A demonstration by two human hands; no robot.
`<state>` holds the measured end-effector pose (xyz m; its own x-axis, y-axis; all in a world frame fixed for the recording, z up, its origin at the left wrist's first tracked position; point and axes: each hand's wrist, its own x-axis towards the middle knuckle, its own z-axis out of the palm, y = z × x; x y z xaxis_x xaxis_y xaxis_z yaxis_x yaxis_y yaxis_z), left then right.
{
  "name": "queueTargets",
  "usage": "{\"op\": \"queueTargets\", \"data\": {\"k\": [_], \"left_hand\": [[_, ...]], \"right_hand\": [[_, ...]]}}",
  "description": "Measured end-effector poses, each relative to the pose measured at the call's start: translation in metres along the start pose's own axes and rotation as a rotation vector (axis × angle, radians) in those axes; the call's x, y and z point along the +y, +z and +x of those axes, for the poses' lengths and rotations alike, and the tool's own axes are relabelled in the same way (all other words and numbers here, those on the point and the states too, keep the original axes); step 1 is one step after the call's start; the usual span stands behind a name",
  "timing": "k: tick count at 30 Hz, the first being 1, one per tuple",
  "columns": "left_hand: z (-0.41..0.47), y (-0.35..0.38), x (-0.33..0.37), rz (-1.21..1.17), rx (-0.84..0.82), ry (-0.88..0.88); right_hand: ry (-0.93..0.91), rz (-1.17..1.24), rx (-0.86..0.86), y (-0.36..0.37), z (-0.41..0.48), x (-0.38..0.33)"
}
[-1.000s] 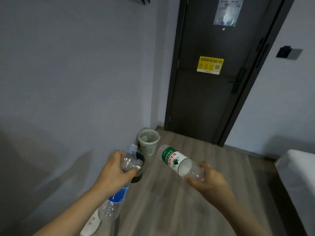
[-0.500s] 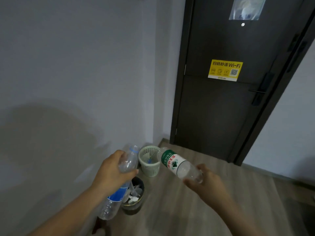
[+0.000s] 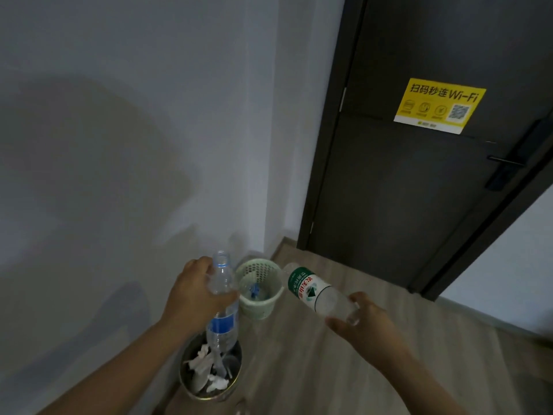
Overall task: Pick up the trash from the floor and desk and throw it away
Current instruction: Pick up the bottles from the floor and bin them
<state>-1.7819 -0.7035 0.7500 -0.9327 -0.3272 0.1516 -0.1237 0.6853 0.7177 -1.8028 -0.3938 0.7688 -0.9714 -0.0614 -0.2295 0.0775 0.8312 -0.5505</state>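
The left hand (image 3: pixel 194 295) is wrapped around the upper part of a clear bottle with a blue label (image 3: pixel 222 323), thumb across the front and fingers behind it. The bottle stands nearly upright, open neck on top with no cap, and its lower end hangs directly over a dark round bin (image 3: pixel 185 381). The left forearm reaches in from the lower left.

The right hand (image 3: pixel 369 324) clasps the base end of a second clear bottle with a green and white label (image 3: pixel 308 290), fingers curled around the bottom. This bottle is tilted, its neck pointing up and to the left, ending just beside the rim of a pale green basket (image 3: pixel 257 308). The right forearm comes in from the lower right. The 2 hands are apart, with the basket showing between the 2 bottles.

The dark bin holds crumpled white scraps (image 3: pixel 203 363). The green basket, with perforated walls, stands just beyond it and has something blue (image 3: pixel 254 292) inside. Both containers sit on a wood-look floor (image 3: pixel 314 369) close to a grey wall (image 3: pixel 119 145). Further right is a dark door (image 3: pixel 404 190) bearing a yellow Wi-Fi sticker (image 3: pixel 440 106) and a dark handle (image 3: pixel 505 161).
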Motion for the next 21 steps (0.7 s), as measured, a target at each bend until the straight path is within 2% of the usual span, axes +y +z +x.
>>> {"op": "queueTargets", "data": {"k": [10,16,21], "left_hand": [[0.177,0.066,-0.052,-0.037,-0.152,-0.135],[0.236,0.115,-0.069,-0.084,-0.222,-0.172],[0.278,0.166,-0.091,-0.080,-0.213,-0.202]], "right_hand": [[0.130,-0.094,-0.104,0.024,0.175,-0.037],[0.150,-0.104,-0.213,0.043,0.251,-0.030],[0.124,-0.080,-0.293,0.066,0.329,-0.011]]}}
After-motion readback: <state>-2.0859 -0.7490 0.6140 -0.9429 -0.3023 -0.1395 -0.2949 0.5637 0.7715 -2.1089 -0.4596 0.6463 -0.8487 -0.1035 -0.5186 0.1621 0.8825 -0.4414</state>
